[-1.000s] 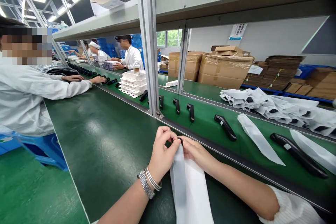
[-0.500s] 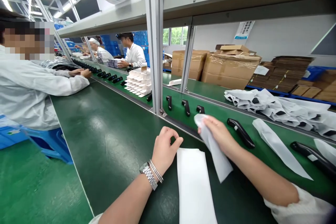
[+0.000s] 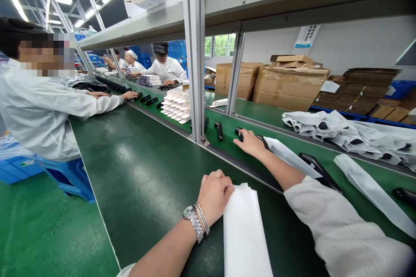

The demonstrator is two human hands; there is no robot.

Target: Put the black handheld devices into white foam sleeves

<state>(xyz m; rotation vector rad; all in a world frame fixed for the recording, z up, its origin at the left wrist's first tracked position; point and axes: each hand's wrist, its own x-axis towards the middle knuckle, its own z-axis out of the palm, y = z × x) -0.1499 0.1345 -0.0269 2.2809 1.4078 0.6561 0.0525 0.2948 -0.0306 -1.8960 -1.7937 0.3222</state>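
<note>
- The left hand [image 3: 214, 192] is resting on the green belt [image 3: 136, 190], its knuckles up and its wrist angled toward the white pouch [image 3: 245, 233].
- Its fingers are curled and pressed together against the pouch's top edge; the thumb is hidden, so I cannot tell whether they are pinching it.
- The pouch is lying flat on the belt just beside that hand, its lower end cut off by the frame.
- A metal watch [image 3: 193, 223] and thin bangles are circling the left wrist.
- The right arm is stretching across the belt, with the right hand [image 3: 250, 143] palm down on the raised green shelf [image 3: 224, 127].
- Its fingers are extended and close together, with the fingertips touching a black handle [image 3: 239, 134], which they are mostly hiding; I cannot tell whether they are gripping it.
- The white right sleeve [image 3: 344, 225] is blocking part of a black device [image 3: 320, 171], and a second pouch [image 3: 286, 151] is covering another part of it.
- A co-worker [image 3: 42, 108] is leaning over the belt at the left, one hand [image 3: 130, 95] reaching toward a row of black handles.
</note>
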